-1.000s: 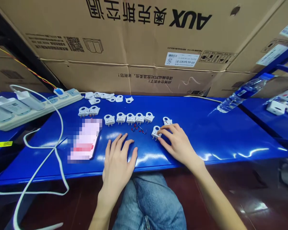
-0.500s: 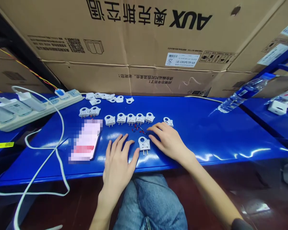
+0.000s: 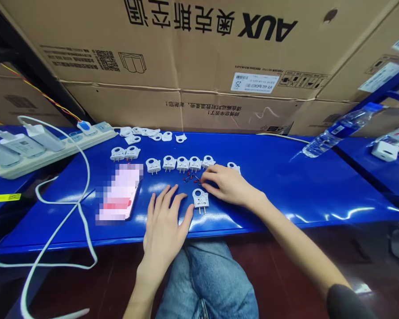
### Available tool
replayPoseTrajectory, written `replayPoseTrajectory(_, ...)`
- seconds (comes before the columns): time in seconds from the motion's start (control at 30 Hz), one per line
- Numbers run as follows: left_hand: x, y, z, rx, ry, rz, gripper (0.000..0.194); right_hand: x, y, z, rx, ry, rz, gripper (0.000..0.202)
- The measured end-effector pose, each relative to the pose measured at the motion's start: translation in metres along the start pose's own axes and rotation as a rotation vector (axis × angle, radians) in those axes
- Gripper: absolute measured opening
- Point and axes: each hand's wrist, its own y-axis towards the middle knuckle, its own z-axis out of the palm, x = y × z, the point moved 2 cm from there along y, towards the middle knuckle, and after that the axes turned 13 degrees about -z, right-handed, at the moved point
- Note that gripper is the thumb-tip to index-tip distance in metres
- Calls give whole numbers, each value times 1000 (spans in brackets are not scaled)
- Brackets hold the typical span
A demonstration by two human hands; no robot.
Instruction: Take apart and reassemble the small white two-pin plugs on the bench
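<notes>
My left hand (image 3: 164,219) lies on the blue tabletop with its fingers spread, and its thumb tip is beside a white plug housing (image 3: 200,198) with two metal prongs. My right hand (image 3: 224,184) is closed in a pinch, thumb and forefinger together, at the edge of a small cluster of red parts with thin wire legs (image 3: 190,178). One such part appears to be between the fingertips, which partly hide it. Beyond the cluster stands a row of similar white plug housings (image 3: 182,164). Another housing (image 3: 233,167) is partly covered by my right hand.
A phone (image 3: 121,192) lies left of my left hand. Behind it are two more plug housings (image 3: 124,153) and loose white covers (image 3: 146,132). A power strip (image 3: 29,155) with chargers and a white cable (image 3: 86,221) occupies the left. A water bottle (image 3: 339,130) lies right; a cardboard box (image 3: 193,66) stands behind.
My right hand has shifted slightly left, and its thumb and forefinger have closed together at the red wired parts. My left hand and the near plug housing stay put.
</notes>
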Motion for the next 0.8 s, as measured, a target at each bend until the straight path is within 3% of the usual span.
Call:
replayPoseTrajectory(0.13,0,1,0,-7,2,-3,29,-3,7,-9,-131,173,-95,9)
replayPoseTrajectory(0.27,0,1,1,-8,3,0,30,-4,10,-2,-209,340,-163,14)
replayPoseTrajectory(0.8,-1,1,1,-22,1,4,29,-11,4,12,-125,250,-102,22)
